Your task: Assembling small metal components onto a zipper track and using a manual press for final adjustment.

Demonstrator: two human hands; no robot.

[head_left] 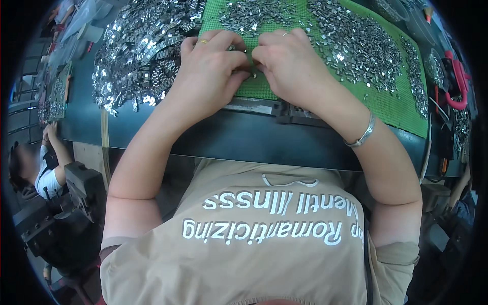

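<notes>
My left hand [213, 63] is closed in a pinch over the green textured mat [244, 90], with a small metal link [254, 75] at its thumb tip. Facing it, my right hand [288, 62] has its thumb and fingers pressed together, and what they grip is too small to make out. The fingertips of both hands nearly meet. Loose silver metal links [259, 15] lie scattered on the mat beyond my hands, and a wider spread of links [363, 48] covers its right part. Beside my left hand is a heap of silver linked strips [147, 56].
A flat metal bar [249, 105] and a dark fixture [300, 114] lie along the mat's near edge. At the right is a pink-handled tool [459, 84]. Another person [48, 168] sits at the far left, near black machinery [84, 185]. A pale cup-like thing [91, 33] stands behind the heap.
</notes>
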